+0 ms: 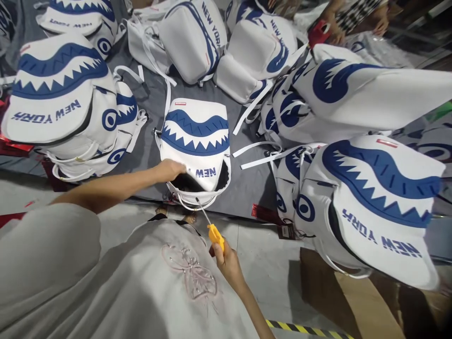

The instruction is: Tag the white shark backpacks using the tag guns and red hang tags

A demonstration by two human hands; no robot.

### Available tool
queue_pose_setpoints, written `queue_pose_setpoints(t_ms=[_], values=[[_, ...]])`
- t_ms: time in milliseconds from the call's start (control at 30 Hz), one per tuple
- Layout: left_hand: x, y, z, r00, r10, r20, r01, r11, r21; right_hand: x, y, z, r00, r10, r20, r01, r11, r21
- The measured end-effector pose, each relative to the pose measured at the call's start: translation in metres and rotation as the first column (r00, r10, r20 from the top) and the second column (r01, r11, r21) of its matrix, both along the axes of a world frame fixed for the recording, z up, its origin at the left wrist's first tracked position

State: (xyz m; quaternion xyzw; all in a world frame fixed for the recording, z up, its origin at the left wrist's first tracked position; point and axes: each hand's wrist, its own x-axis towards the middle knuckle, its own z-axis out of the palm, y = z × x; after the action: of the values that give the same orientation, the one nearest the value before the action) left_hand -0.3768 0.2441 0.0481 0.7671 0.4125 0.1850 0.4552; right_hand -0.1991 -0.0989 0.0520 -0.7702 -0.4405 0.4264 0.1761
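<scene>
A white backpack (pixel 195 141) with a blue shark-mouth print and "NEW YORK" lettering stands in front of me on a grey mat (pixel 151 103), its top pocket gaping. My left hand (pixel 172 168) grips the open edge of that pocket. My right hand (pixel 228 261) holds a small tool with a yellow handle (pixel 215 234); its thin metal shaft points up at the backpack's lower rim. Whether the tip touches the bag is unclear.
Several identical white-and-blue backpacks lie around: a stack at left (pixel 67 103), others behind (pixel 194 37), a pile at right (pixel 367 207). Another person's hands (pixel 332 28) work at the far right. A cardboard box (pixel 353 301) and striped floor tape (pixel 307 329) lie near me.
</scene>
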Motion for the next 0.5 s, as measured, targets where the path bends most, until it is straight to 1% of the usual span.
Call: queue_pose_setpoints(t_ms=[33, 67, 100, 133, 167, 200, 233, 267, 300, 333, 367, 400, 467, 500], values=[[0.005, 0.008, 0.01, 0.995, 0.097, 0.034, -0.099, 0.993, 0.064, 0.0, 0.002, 0.002, 0.997, -0.063, -0.044, 0.066, 0.996, 0.055], [0.009, 0.016, 0.021, 0.976, 0.204, 0.076, -0.212, 0.969, 0.126, 0.001, 0.006, 0.003, 0.989, -0.13, -0.069, 0.137, 0.983, 0.119], [0.013, 0.023, 0.032, 0.95, 0.292, 0.113, -0.308, 0.934, 0.179, 0.001, 0.013, 0.004, 0.977, -0.193, -0.092, 0.208, 0.959, 0.191], [0.016, 0.028, 0.042, 0.929, 0.347, 0.132, -0.368, 0.903, 0.221, 0.0, 0.022, 0.004, 0.961, -0.252, -0.116, 0.274, 0.927, 0.257], [0.018, 0.03, 0.051, 0.926, 0.356, 0.123, -0.376, 0.891, 0.256, -0.001, 0.033, 0.003, 0.943, -0.303, -0.141, 0.332, 0.892, 0.306], [0.019, 0.028, 0.057, 0.947, 0.311, 0.081, -0.322, 0.905, 0.28, -0.001, 0.045, 0.001, 0.925, -0.342, -0.163, 0.378, 0.864, 0.331], [0.02, 0.022, 0.061, 0.976, 0.218, 0.008, -0.21, 0.932, 0.295, -0.002, 0.059, -0.003, 0.912, -0.367, -0.181, 0.408, 0.849, 0.336], [0.021, 0.013, 0.063, 0.991, 0.105, -0.078, -0.077, 0.948, 0.309, -0.003, 0.071, -0.007, 0.907, -0.374, -0.193, 0.419, 0.848, 0.326], [0.022, 0.003, 0.064, 0.985, 0.006, -0.17, 0.05, 0.945, 0.323, -0.003, 0.083, -0.013, 0.911, -0.361, -0.2, 0.408, 0.86, 0.308], [0.024, -0.006, 0.063, 0.964, -0.057, -0.259, 0.144, 0.931, 0.334, -0.002, 0.092, -0.018, 0.922, -0.33, -0.204, 0.378, 0.88, 0.289], [0.027, -0.013, 0.063, 0.94, -0.071, -0.333, 0.193, 0.918, 0.348, 0.0, 0.098, -0.022, 0.938, -0.283, -0.201, 0.331, 0.903, 0.274], [0.03, -0.017, 0.062, 0.924, -0.038, -0.381, 0.192, 0.908, 0.374, 0.002, 0.103, -0.025, 0.955, -0.232, -0.186, 0.276, 0.924, 0.264], [0.038, -0.018, 0.063, 0.923, 0.078, -0.378, 0.115, 0.879, 0.463, 0.012, 0.113, -0.024, 0.982, -0.15, -0.116, 0.174, 0.955, 0.242], [0.042, -0.016, 0.064, 0.934, 0.093, -0.346, 0.106, 0.851, 0.515, 0.018, 0.121, -0.02, 0.991, -0.118, -0.063, 0.129, 0.966, 0.224]])
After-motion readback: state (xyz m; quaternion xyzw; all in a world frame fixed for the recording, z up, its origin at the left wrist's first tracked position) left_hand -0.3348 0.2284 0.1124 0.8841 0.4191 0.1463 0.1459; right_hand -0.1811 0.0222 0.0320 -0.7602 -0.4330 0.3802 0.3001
